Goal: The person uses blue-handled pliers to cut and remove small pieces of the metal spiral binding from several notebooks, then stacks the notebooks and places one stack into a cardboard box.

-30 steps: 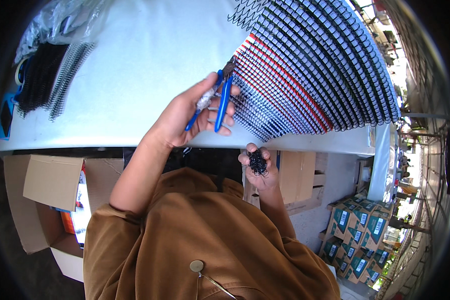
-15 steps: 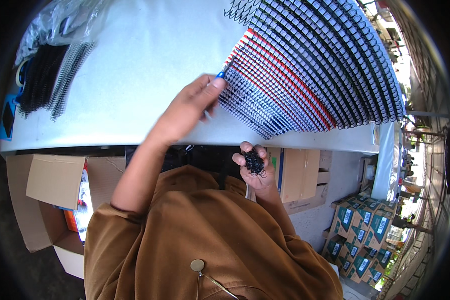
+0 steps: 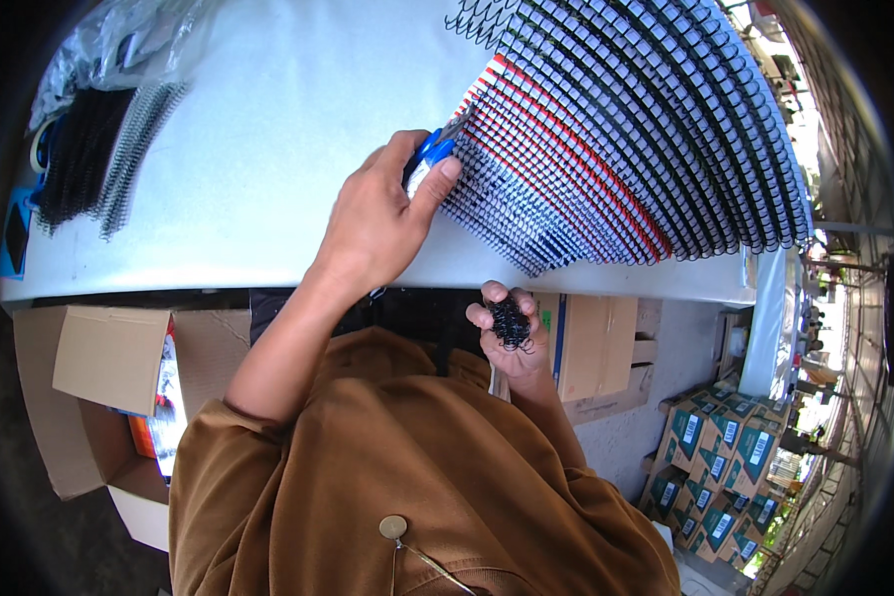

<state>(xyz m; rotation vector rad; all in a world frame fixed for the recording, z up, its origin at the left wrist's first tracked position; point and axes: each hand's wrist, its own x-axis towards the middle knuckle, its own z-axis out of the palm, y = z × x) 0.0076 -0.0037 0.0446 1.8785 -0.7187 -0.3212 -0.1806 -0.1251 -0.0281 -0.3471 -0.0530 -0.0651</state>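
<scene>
Head view, left hand (image 3: 382, 223) grasping blue-handled cutters (image 3: 429, 154) against spiral notebooks (image 3: 616, 139), right hand (image 3: 512, 338) clutching black wire scraps (image 3: 510, 320).

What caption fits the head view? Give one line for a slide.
Left hand presses blue-handled cutters to fanned spiral-bound notebooks on a white table; right hand holds black wire offcuts.

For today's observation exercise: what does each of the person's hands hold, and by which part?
The left hand holds blue-handled cutters by the handles, tip at the spiral-bound books. The right hand cups a clump of black wire offcuts in its palm.
</scene>
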